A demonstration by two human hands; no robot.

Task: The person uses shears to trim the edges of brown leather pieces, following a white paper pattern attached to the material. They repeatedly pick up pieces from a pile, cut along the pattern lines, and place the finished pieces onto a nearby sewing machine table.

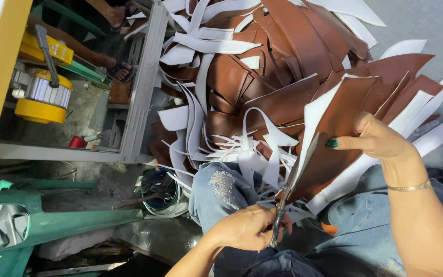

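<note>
Brown leather strip (334, 133) is pinched flat by the right hand (380, 139); the left hand (247, 228) grips scissors (279, 215) at its lower end, so it stays stiff.

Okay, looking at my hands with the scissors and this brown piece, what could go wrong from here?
1. The scissors in your left hand cut just above your knee, so a slip could likely reach the torn jeans there.
2. Your right hand pinches the brown piece partway up, so the blades may wander off line.
3. White strips pile in your lap; they could snag the blades or hide the cut edge.
</note>
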